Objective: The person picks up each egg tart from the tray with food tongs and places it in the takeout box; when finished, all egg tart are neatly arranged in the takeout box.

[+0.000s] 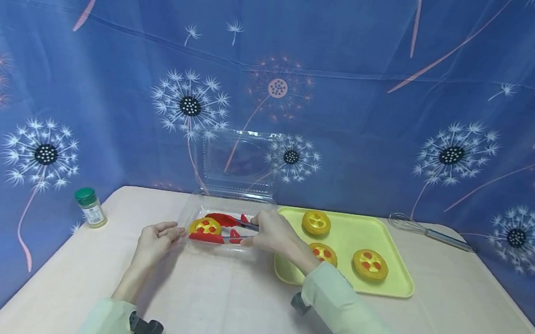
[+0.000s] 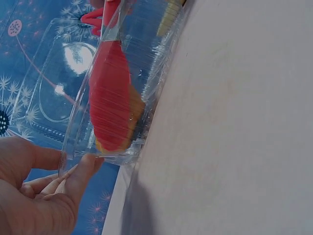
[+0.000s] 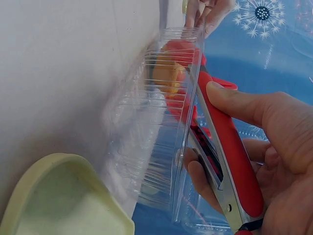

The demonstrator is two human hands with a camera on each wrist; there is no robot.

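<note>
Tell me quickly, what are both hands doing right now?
Left hand: closed, pinching the edge of the clear container.
Right hand: closed, holding red tongs with tips either side of a tart.

A pale, pinkish table (image 1: 234, 309) carries an upright green-capped jar (image 1: 91, 208) near its left edge, a clear hinged container (image 1: 239, 206) standing open, a yellow tray (image 1: 353, 228) just beside that, and a whisk (image 1: 449, 239) near the tray's far right corner.
</note>
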